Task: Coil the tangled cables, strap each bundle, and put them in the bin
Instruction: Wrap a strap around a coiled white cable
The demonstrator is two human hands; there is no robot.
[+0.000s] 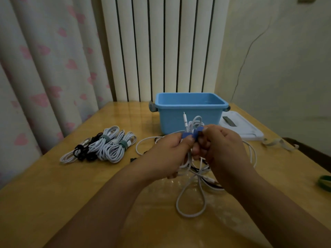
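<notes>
Your left hand (168,151) and right hand (223,149) both pinching blue strap (190,134) around white cable (192,194) coil, loops hanging below hands, bin (189,111) just behind.

From where I stand, only the person's two forearms and hands are in sight. Both arms are bare from the wrists back to where they pass out of sight; no sleeve or cuff reaches them. The left hand (167,154) carries nothing on its wrist or on the fingers that show, and the right hand (224,149) is just as plain. The fingernails that can be seen look short and unpainted. In this dim light I can make out nothing finer.
</notes>
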